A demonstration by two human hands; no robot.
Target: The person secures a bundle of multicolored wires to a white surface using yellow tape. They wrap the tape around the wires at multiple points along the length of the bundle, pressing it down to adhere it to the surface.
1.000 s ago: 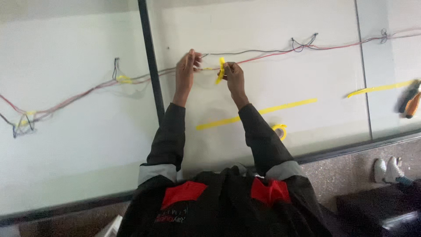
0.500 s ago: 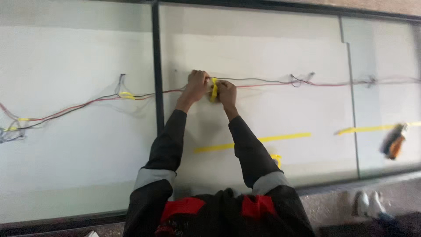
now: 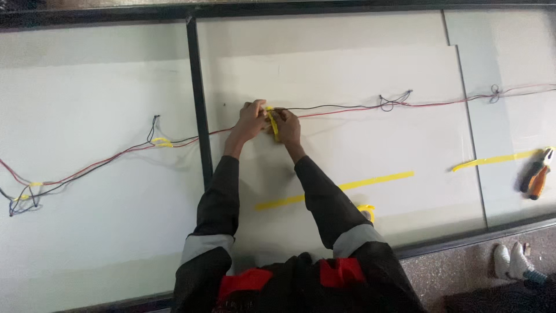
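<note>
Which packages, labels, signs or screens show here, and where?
No packages, signs or screens in view.
Nearest to labels are plain yellow tape pieces, no print visible:
yellow tape piece: short strip on the wires, between left hand and right hand.
Tape strip: long, thin, yellow, flat on the white board below the hands.
Second tape strip: same look, far right, beside the pliers.
</note>
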